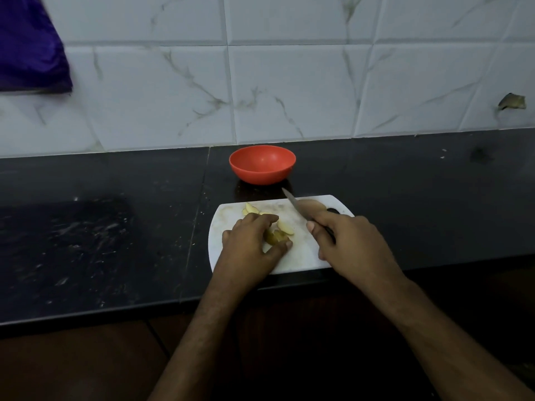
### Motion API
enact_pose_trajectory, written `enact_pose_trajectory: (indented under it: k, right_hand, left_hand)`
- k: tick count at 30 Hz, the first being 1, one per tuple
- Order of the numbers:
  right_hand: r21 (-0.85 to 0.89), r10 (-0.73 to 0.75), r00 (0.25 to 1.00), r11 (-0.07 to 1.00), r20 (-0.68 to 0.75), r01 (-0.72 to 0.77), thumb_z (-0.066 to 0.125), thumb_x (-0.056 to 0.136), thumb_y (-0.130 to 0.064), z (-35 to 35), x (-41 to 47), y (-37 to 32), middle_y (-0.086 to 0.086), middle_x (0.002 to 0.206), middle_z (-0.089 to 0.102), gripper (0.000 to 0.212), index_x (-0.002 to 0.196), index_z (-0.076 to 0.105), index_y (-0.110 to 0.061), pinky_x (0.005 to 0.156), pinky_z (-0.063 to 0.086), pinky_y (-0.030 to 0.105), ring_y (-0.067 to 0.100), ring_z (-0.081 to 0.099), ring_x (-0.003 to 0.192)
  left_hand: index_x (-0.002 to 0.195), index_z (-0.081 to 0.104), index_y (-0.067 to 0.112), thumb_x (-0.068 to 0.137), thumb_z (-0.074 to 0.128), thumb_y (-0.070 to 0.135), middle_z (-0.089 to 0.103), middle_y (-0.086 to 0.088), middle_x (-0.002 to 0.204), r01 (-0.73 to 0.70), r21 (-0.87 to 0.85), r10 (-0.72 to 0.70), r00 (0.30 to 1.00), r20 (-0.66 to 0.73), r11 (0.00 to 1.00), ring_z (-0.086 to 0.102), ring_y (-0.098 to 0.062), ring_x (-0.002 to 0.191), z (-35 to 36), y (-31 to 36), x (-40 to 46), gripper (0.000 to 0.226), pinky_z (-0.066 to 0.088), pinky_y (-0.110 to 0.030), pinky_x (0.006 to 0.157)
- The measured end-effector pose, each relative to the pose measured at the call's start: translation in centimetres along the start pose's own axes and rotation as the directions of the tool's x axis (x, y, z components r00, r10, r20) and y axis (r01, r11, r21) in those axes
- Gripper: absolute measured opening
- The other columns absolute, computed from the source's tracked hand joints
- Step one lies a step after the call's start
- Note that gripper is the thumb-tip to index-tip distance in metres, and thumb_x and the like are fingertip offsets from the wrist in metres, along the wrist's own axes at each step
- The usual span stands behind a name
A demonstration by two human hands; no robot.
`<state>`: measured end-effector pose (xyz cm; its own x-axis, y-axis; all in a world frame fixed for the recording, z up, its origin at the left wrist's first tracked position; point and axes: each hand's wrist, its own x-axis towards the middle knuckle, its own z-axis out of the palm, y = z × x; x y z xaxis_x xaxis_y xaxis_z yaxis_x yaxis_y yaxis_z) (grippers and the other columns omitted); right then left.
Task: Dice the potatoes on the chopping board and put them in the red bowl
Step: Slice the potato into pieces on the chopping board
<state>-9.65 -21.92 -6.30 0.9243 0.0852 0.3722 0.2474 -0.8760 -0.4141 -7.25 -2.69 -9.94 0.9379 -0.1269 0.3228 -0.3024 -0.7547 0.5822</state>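
**Now: potato pieces under your left hand, knife in your right**

Here the potato pieces [285, 227] lie on the white chopping board [301, 256], pale wedges gathered toward its left half, with a few more slices [251, 209] near the far edge. Your left hand [252, 241] sits on top of the near cluster, its fingers [267, 219] curled down over the pieces and the thumb pinching in from the near side, so the potato is held in place against the board. Your right hand [347, 241] is clenched round the dark handle of the knife [295, 205]; the blade angles away from you and to the left, its tip reaching just past the board's far edge. Whether the edge touches the board you cannot tell from this view.

The red bowl [262, 164] stands upright on the dark table [115, 227], just beyond the board's far edge, and nothing shows inside it. The board lies close to the table's front edge. Behind the bowl rises a wall of white marbled tiles [289, 82], and a purple cloth [29, 44] hangs at the upper left
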Motion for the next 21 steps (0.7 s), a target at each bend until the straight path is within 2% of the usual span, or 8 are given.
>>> enact_pose_trajectory:
  k: [4, 9, 13, 17, 21]
  right_hand:
    - [0.145, -0.075, 0.994, 0.986, -0.085, 0.087, 0.046, 0.099, -0.046, 2.2, 1.5, 1.1, -0.01, 0.07, 0.067, 0.042, 0.141, 0.045, -0.05, 0.073, 0.057, 0.035, 0.005, 0.064, 0.075]
    - [0.277, -0.02, 0.995, 0.96, -0.101, 0.047, 0.05, 0.101, -0.042, 2.9, 1.5, 2.2, -0.009, 0.063, 0.066, 0.039, 0.14, 0.05, -0.047, 0.071, 0.052, 0.022, -0.002, 0.063, 0.069]
    - [0.344, 0.006, 0.997, 0.939, -0.071, 0.019, 0.05, 0.101, -0.043, 2.8, 1.5, 2.4, -0.008, 0.062, 0.066, 0.038, 0.139, 0.05, -0.049, 0.064, 0.04, 0.015, -0.003, 0.062, 0.064]
    - [0.386, 0.03, 0.998, 0.923, -0.061, -0.005, 0.05, 0.101, -0.045, 2.8, 1.5, 2.6, -0.009, 0.062, 0.066, 0.038, 0.139, 0.05, -0.048, 0.063, 0.04, 0.015, -0.002, 0.062, 0.066]
    - [0.399, 0.033, 0.998, 0.917, -0.053, -0.009, 0.049, 0.101, -0.045, 2.9, 1.6, 2.8, -0.009, 0.063, 0.066, 0.039, 0.14, 0.05, -0.047, 0.065, 0.043, 0.017, -0.001, 0.063, 0.068]
  left_hand:
    - [0.13, 0.052, 0.03, 0.086, 0.069, 0.053, 0.048, 0.011, 0.126, 0.017, 0.039, -0.016, 0.999, -0.027, 0.999, 0.049, -0.011, 0.116, 0.6, 0.2, 0.1, 0.052, 0.034, -0.037, 0.099]
    - [0.127, 0.053, 0.026, 0.085, 0.075, 0.046, 0.044, 0.007, 0.125, 0.069, 0.009, -0.068, 0.994, -0.085, 0.998, 0.042, -0.012, 0.121, 0.6, 0.1, 0.3, 0.051, 0.041, -0.035, 0.103]
    - [0.127, 0.053, 0.023, 0.085, 0.075, 0.045, 0.047, 0.004, 0.125, 0.133, 0.009, -0.132, 0.987, -0.094, 0.991, 0.045, -0.014, 0.119, 0.8, 0.3, 0.6, 0.052, 0.045, -0.037, 0.101]
    - [0.12, 0.055, 0.022, 0.083, 0.078, 0.041, 0.057, 0.005, 0.109, 0.181, -0.019, -0.182, 0.979, -0.091, 0.983, 0.056, -0.017, 0.102, 1.0, 0.7, 1.3, 0.046, 0.049, -0.044, 0.093]
    - [0.108, 0.057, 0.021, 0.084, 0.078, 0.034, 0.058, 0.005, 0.098, 0.17, -0.008, -0.17, 0.981, -0.097, 0.985, 0.056, -0.014, 0.091, 1.1, 1.3, 1.9, 0.034, 0.049, -0.035, 0.083]
